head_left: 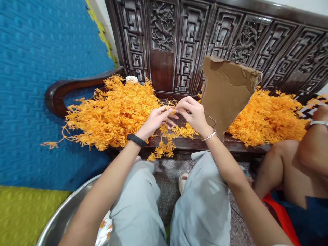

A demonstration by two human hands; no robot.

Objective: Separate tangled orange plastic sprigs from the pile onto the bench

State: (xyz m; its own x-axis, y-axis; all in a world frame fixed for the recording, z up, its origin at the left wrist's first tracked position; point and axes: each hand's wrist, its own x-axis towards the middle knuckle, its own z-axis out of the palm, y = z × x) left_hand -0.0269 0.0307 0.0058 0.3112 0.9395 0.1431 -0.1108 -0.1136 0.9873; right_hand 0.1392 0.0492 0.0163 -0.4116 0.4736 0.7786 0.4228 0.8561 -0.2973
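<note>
My left hand [159, 118] is closed on an orange artificial flower sprig [165, 145], which hangs down from the fingers past the bench edge. Close beside it, my right hand [191, 111] pinches at the top of the same sprig, fingertips nearly meeting the left ones. What exactly lies between the right fingertips is too small to make out. A big heap of orange sprigs [120, 112] lies left of my hands. Looser orange pieces [186, 131] are scattered on the bench beneath them.
A dark carved wooden bench [164, 71] stands in front. An upright cardboard piece [225, 92] separates off a second orange heap [269, 116]. A white round object [131, 79] sits behind the left heap. A metal basin [58, 218] is at lower left; another person's knee [279, 160] is at right.
</note>
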